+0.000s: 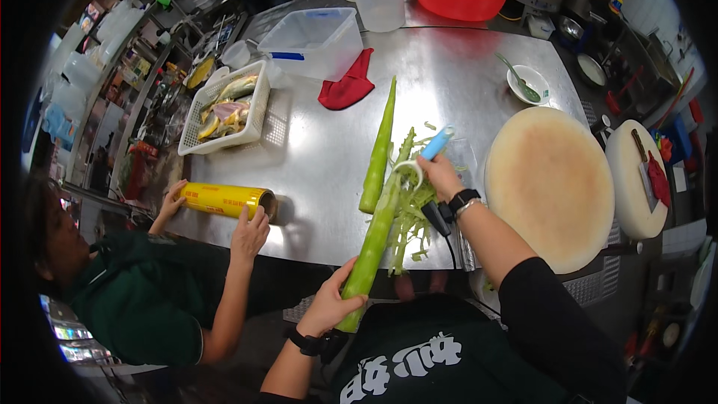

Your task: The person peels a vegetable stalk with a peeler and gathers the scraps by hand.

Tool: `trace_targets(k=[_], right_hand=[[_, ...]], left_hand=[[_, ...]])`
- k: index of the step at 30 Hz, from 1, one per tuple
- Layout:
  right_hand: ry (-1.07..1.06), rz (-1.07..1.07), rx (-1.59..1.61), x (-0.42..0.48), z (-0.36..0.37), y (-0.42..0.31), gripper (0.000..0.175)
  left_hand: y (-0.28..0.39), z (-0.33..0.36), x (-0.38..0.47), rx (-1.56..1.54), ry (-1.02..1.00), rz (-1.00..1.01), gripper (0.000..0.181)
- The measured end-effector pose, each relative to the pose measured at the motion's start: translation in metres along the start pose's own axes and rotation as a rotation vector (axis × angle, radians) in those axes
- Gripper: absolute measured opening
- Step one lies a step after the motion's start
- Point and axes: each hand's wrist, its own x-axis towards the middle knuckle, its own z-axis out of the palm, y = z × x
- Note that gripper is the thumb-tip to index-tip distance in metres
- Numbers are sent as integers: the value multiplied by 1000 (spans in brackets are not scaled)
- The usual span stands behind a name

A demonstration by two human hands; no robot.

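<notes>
My left hand grips the thick lower end of a long green stem, which looks like celtuce, over the table's near edge. In my right hand is a peeler with a light blue handle and a white head. The peeler's head rests against the upper part of this stem. A second green stem lies on the steel table just to the left, its tip pointing away from me. Green peelings are heaped beneath and right of the held stem.
At left, a co-worker's hands hold a yellow film roll. Beyond it stand a white basket of fish and a clear plastic bin. A round chopping block is at right; another block carries a knife.
</notes>
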Motion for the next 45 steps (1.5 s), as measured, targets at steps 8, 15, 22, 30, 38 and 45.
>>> trace_targets(k=[8,15,22,30,38,45], right_hand=[[-292,36,-85,-40,21,-32,23],[-80,64,-71,8,7,7,29],[32,-136,-23,15,-10,-45,26],[-26,-238,-84,-25,-13,-59,22],[-495,88,-144,-74,34,-58,20],[182,-142,-138,34,-19,-16,25]], left_hand=[[-3,-8,0,87,15,-1,71],[-1,2,12,239,16,37,70],[-11,-13,21,-209,-50,-270,48],[-1,-11,31,-655,-209,-356,44],[21,-4,32,-404,-159,-256,53],[26,3,27,-324,-167,-261,57]])
